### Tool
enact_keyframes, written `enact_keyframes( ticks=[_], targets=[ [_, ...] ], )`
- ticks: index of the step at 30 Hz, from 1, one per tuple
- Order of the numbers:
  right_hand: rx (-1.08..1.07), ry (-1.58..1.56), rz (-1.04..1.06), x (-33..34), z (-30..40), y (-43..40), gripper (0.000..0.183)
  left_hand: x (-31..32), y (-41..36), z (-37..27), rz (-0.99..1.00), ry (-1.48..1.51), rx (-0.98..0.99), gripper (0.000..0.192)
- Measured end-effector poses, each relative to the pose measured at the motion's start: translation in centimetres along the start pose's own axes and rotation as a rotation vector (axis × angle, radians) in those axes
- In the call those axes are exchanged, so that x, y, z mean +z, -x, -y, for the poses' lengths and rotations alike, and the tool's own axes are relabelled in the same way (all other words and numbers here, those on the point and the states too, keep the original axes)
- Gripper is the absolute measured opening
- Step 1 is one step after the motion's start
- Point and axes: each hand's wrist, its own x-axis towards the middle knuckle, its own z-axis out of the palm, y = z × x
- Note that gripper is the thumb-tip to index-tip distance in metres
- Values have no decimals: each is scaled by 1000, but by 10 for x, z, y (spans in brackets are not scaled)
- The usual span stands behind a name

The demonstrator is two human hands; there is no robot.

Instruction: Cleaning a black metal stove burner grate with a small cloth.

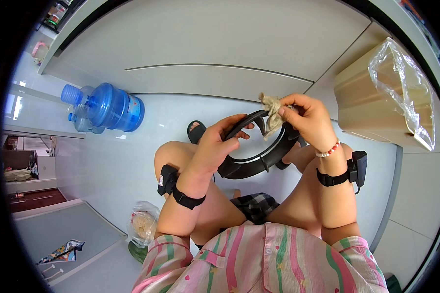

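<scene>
A black ring-shaped plastic frame with short inward prongs [249, 166], perhaps a stove or wok ring, is held tilted above my knees. My left hand [220, 141] grips its left rim, thumb on the near side and fingers behind. At the upper right of the ring, my right hand [304, 113] pinches a crumpled beige cloth [273, 110] between thumb and fingers. The cloth hangs over the ring's upper rim. Whether the other right fingers touch the ring cannot be told. Both forearms wear black straps with small black devices.
Grey cabinet fronts [220, 40] stand ahead. A large blue water bottle [112, 106] lies on the floor at the left beside a smaller clear bottle [84, 122]. A beige bin with a clear liner [366, 99] is at the right. A plastic bag [143, 223] rests near my left leg, by something green [137, 251].
</scene>
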Motion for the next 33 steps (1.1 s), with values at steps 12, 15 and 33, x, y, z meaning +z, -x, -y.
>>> enact_keyframes(
  ticks=[12, 15, 33],
  targets=[
    [-97, 212, -39, 6, 5, 2, 17, 3, 0, -1, -1, -121, 2, 63],
    [-64, 178, -14, 7, 6, 1, 18, 2, 1, 2, -6, -106, -3, 63],
    [-43, 142, 13, 5, 7, -1, 15, 3, 2, -2, -20, -104, -11, 64]
  ],
)
